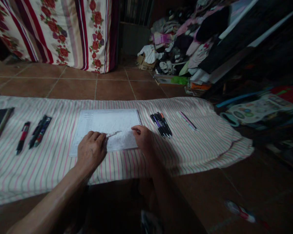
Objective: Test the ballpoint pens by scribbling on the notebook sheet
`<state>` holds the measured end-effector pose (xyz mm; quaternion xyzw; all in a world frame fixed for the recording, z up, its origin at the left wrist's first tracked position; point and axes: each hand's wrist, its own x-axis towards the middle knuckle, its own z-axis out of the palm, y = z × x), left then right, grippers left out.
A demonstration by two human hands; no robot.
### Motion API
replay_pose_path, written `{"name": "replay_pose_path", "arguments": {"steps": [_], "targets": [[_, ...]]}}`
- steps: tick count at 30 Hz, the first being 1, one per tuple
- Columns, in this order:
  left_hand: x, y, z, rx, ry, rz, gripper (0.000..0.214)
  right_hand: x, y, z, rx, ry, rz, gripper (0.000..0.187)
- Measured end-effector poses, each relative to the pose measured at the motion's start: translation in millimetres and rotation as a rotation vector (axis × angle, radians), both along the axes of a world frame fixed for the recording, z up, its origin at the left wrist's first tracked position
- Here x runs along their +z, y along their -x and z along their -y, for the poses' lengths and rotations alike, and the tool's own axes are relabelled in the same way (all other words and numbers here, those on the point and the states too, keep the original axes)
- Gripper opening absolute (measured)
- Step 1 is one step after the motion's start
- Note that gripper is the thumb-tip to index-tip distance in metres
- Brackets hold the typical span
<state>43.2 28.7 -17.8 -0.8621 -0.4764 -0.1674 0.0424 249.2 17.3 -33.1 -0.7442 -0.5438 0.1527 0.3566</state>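
We recorded a spiral-bound pad lying on a striped cloth, its coil along the right edge. The left hand rested on the pad's near side, a slim pale object at its fingertips; we could not tell whether it was gripped. The right hand, fingers bent, sat just below the coil. We noted a pen cluster to the right, a red-and-black marker to the left, and, beyond, a floral curtain and heaped clothes.
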Motion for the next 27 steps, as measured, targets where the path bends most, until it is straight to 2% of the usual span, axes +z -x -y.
{"name": "replay_pose_path", "arguments": {"steps": [10,20,27], "targets": [[-2.7,0.5,-0.5,-0.007,-0.023,0.019,0.025,-1.5,3.5,2.6,0.094,0.03,0.168,0.019],[-0.4,0.6,0.6,-0.013,-0.008,0.013,0.024,0.3,8.5,0.2,-0.11,0.058,0.35,0.02],[-0.8,1.4,1.2,-0.023,-0.008,0.015,0.024,-0.8,5.8,-2.8,-0.109,0.05,0.348,0.011]]}}
